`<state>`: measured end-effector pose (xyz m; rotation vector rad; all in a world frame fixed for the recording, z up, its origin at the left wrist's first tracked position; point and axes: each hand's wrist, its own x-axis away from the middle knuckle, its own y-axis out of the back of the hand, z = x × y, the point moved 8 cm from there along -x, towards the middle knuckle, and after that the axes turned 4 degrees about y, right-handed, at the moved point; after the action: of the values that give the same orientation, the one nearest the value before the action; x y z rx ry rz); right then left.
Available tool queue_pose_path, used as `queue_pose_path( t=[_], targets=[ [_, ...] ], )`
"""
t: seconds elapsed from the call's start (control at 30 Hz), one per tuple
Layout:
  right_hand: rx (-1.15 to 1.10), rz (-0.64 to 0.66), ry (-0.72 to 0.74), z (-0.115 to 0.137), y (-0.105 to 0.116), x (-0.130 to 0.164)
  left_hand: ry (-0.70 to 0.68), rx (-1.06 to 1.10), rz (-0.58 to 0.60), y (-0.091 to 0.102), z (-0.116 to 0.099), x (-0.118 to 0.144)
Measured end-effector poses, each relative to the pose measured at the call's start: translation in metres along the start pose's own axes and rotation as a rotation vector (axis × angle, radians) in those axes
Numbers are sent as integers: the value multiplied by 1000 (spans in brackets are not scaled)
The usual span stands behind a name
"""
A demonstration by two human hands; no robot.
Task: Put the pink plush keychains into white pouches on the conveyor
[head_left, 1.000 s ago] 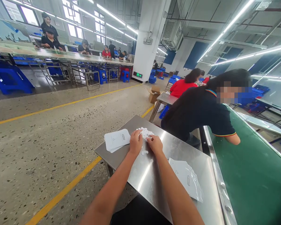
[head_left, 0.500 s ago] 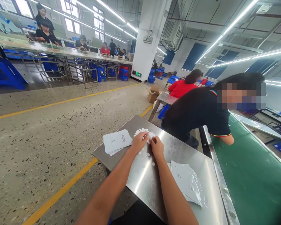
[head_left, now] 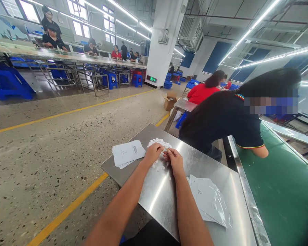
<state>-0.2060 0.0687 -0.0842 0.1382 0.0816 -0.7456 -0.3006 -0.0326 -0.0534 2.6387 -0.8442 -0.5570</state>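
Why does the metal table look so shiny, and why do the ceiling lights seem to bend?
Head view: ceiling strip lights throw a bright glare streak across the steel table below the left hand and right hand; the wide lens bows straight lines near the edges; the small white discs stay fairly sharp.

A person in a black shirt [head_left: 220, 119] is leaning over the green conveyor belt [head_left: 279, 194] just beside the steel worktop [head_left: 207, 164]. Farther off, a person in red [head_left: 202, 93] is sitting, and a cardboard box [head_left: 169, 100] is lying open on the floor [head_left: 53, 147].
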Motion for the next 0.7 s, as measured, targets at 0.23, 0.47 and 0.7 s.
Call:
queue_pose_path(
  t=[0.23,0.47,0.7],
  targets=[
    [174,88,-17,8,6,9,31,12,146,6,-2,8],
    [499,112,20,15,9,9,43,-46,152,9,2,12],
    [769,8,84,13,-4,1,16,-76,15,13,1,9]
  ],
)
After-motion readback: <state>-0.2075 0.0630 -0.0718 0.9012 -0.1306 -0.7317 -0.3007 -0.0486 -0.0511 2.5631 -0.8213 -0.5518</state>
